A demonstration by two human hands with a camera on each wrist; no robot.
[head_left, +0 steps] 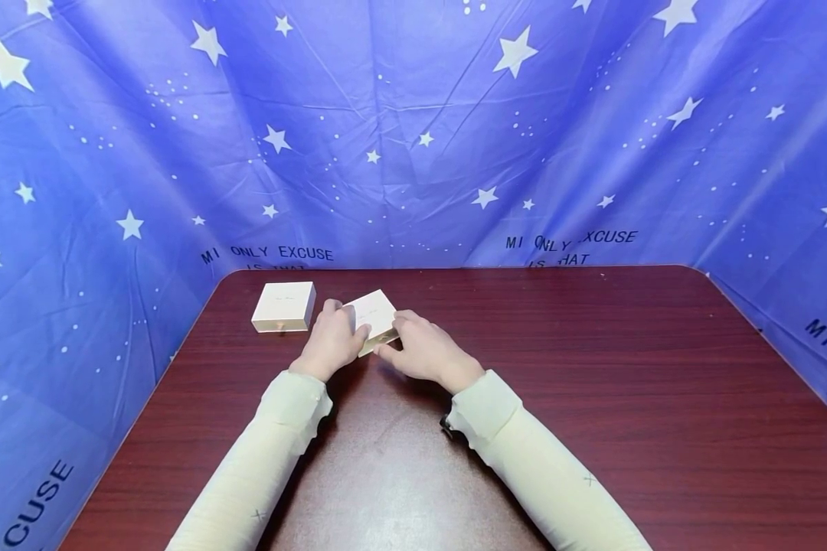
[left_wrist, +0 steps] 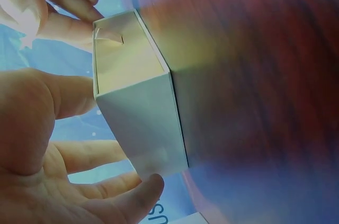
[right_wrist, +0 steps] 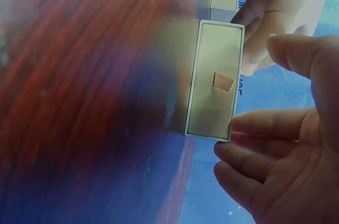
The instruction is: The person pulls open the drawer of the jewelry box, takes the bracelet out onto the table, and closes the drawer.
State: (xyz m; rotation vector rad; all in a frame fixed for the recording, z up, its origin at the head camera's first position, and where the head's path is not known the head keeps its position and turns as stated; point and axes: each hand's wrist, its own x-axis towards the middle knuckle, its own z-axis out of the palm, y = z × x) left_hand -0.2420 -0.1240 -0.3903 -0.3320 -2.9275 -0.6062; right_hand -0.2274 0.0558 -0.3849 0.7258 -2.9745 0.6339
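Observation:
A small white drawer box [head_left: 375,312] with a pale gold front lies at an angle on the table between both hands. A short ribbon pull tab [right_wrist: 223,82] sticks out of its front. My left hand [head_left: 331,342] grips the box from the left, thumb at its near top edge and fingers along the far side. On the other side, my right hand [head_left: 423,350] touches the box's right end with its fingertips [right_wrist: 225,150]. Its thumb [right_wrist: 291,49] is apart from the front, near the tab.
A second white drawer box [head_left: 285,302], also with a ribbon tab, stands to the left of the hands. The dark red wooden table [head_left: 627,398] reaches back to a blue curtain [head_left: 400,115] with white stars, which also hangs along both sides.

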